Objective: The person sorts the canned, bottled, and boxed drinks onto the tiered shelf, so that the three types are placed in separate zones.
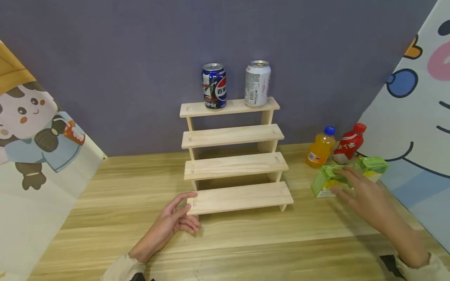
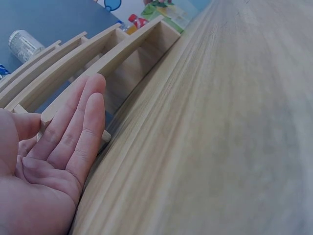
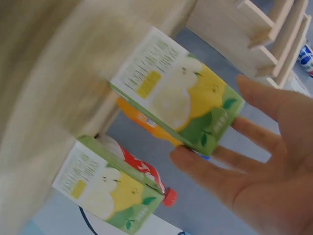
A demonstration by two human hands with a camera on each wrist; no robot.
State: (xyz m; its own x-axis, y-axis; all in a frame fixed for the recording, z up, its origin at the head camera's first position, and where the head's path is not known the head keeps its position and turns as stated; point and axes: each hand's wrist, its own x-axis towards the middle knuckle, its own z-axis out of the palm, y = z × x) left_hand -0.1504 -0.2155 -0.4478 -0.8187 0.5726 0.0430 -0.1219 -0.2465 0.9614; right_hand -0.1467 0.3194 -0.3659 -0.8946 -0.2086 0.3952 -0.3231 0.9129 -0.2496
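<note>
My left hand [image 1: 175,218] holds the left end of the lowest step of a light wooden step shelf [image 1: 239,197]. Its thumb and forefinger pinch the board there, while the other fingers extend below in the left wrist view. At the right, my right hand [image 1: 369,197] reaches over a green pear juice carton [image 3: 178,93] standing on the table. Spread fingers [image 3: 210,176] lie around the carton's top, fingertips right at its edges. Beside it stands a second, matching juice carton [image 3: 107,188].
On the top step stand a blue Pepsi can [image 1: 214,86] and a white can [image 1: 258,84]. Behind the cartons are an orange drink bottle [image 1: 320,148] with a blue cap and a red bottle [image 1: 349,144]. A grey wall [image 1: 140,78] closes off the back.
</note>
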